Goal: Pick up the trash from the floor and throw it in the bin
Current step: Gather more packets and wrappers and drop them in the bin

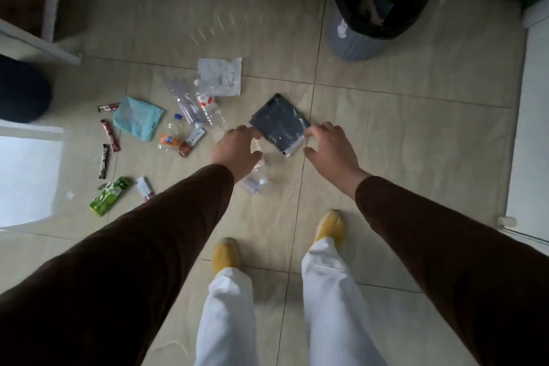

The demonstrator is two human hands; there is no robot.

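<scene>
I have both arms stretched forward and down, brown sleeves to the wrists. My left hand (236, 148) is palm down, fingers curled loosely. My right hand (329, 147) is spread, thumb apart from the fingers. Neither grip is closed on anything.

Dim, soft indoor light — edges bowed by wide-angle, slight blur.

labels blurred, no text legible

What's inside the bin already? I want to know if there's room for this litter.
The bin has a black liner; a few dark scraps lie near the bottom. Its depths are too shadowed to identify them, but it looks mostly empty.
</scene>
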